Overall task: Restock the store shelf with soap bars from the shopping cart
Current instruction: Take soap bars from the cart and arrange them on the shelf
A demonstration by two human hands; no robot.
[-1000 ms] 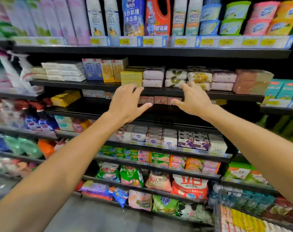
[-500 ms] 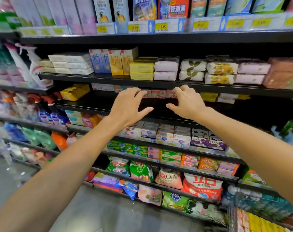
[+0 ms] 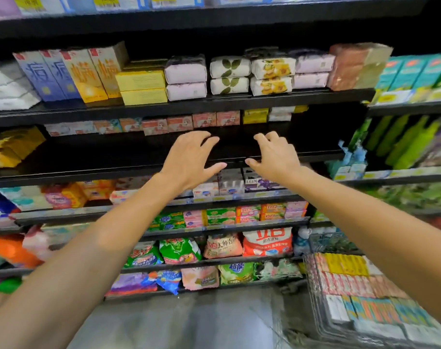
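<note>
Both hands empty: left hand [image 3: 189, 161] and right hand [image 3: 275, 157] hover before bare shelf [image 3: 113, 157], fingers spread, loosely curved. Soap bars [image 3: 345, 278] in shopping cart [image 3: 312, 295] right-below shelf: probably stiff, light boxes; pinch across narrow sides.

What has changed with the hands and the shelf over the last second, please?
Both hands have dropped from the shelf of wrapped soap bars to the mostly bare shelf below; the left hand and right hand hold nothing, fingers loosely curled. The view has tilted down, showing more of the shopping cart. The stock has not moved.
</note>
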